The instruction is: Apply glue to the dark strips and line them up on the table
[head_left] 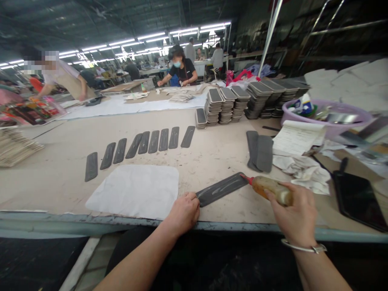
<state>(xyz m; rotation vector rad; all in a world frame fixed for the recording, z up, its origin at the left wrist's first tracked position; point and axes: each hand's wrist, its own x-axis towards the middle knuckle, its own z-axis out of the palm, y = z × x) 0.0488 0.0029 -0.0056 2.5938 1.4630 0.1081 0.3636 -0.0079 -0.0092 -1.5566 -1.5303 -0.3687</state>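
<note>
My left hand [182, 211] pinches the near end of a long dark grey strip [222, 188] that lies on the table near the front edge. My right hand [295, 216] is closed around a yellowish squeeze bottle [271, 190] with a red nozzle, whose tip touches the strip's far end. Pale streaks run along the strip. A white cloth sheet [135, 191] lies just left of my left hand. Several similar dark strips [144, 143] lie in a row farther back.
Two more dark strips [260, 151] lie beside a notepad [298, 137] and a crumpled rag [303, 169]. Stacks of padded pieces [222, 104] and a purple basin [329, 117] stand at the back right. A black tablet [357, 200] is at right. Other people work at distant tables.
</note>
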